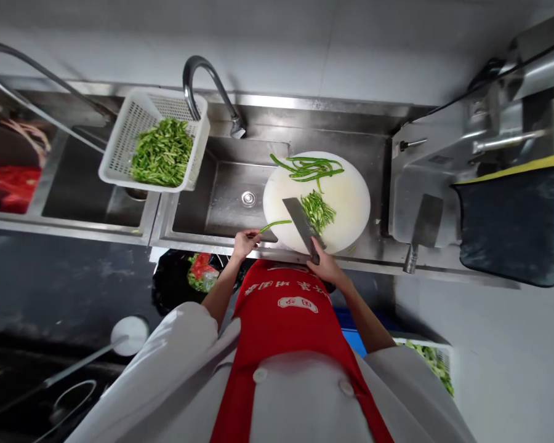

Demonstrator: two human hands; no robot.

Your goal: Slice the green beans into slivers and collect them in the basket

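My left hand [246,244] pinches one end of a long green pepper [276,224], whose other end reaches over the left edge of the round white cutting board [355,203]. In my right hand [324,266] is the handle of a cleaver [299,221], its broad blade slanting up and left across the board. Just right of the blade lies a heap of cut green pepper pieces [319,211]. Several whole long green peppers [311,169] rest along the board's far side.
A white basket [113,157] of cut green pieces [162,154] stands left, below a curved faucet [207,64]. The steel sink [231,178] opens beside the board. A second cleaver [427,224] lies right, near a dark cloth [510,221]. A black bin bag [168,286] is below the counter edge.
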